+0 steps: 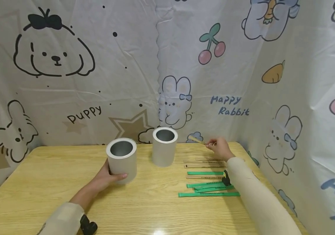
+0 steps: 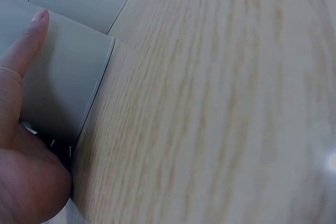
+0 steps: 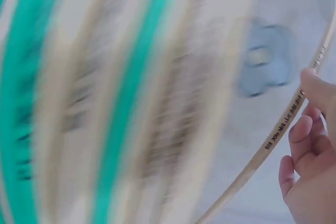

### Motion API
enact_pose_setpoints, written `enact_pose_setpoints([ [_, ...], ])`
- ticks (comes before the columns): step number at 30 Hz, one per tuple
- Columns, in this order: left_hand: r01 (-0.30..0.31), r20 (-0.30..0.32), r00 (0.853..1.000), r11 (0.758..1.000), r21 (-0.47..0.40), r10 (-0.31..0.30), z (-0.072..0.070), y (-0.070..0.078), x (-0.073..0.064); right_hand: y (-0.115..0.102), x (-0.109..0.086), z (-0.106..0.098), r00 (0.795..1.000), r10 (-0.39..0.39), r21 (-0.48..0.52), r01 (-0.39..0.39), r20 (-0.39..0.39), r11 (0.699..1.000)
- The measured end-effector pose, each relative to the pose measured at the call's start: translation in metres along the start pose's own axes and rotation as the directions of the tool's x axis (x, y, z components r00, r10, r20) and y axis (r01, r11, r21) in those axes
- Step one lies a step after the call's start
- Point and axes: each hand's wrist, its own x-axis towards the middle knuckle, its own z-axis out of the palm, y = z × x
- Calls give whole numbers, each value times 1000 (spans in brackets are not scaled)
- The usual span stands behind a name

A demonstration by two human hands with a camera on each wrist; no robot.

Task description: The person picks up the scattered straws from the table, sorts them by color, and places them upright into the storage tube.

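My left hand (image 1: 104, 180) holds the nearer pale grey cylindrical container (image 1: 125, 165) from its left side, the thumb lying across its front. This container stands upright on the table with its dark round opening upward. In the left wrist view the thumb rests along the container's wall (image 2: 68, 72); the other fingers are mostly hidden. Over the back right of the table, my right hand (image 1: 220, 149) pinches a thin brown paper-wrapped stick (image 1: 196, 139). Dark print shows on the wrapped stick (image 3: 281, 124) in the right wrist view, where it slants past the fingertips.
A second pale container (image 1: 163, 154) stands behind and to the right of the first. Several brown wrapped sticks (image 1: 204, 166) and several green wrapped sticks (image 1: 208, 194) lie on the wooden table (image 1: 144, 209) at right. A printed curtain (image 1: 120, 71) hangs around the table.
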Motion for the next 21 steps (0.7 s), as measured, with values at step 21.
enact_pose_setpoints([
  [21,-17,-1,1000,1000,25,17,3,-1,0,-242,-20,10,992,-122,844,90,-29,529],
])
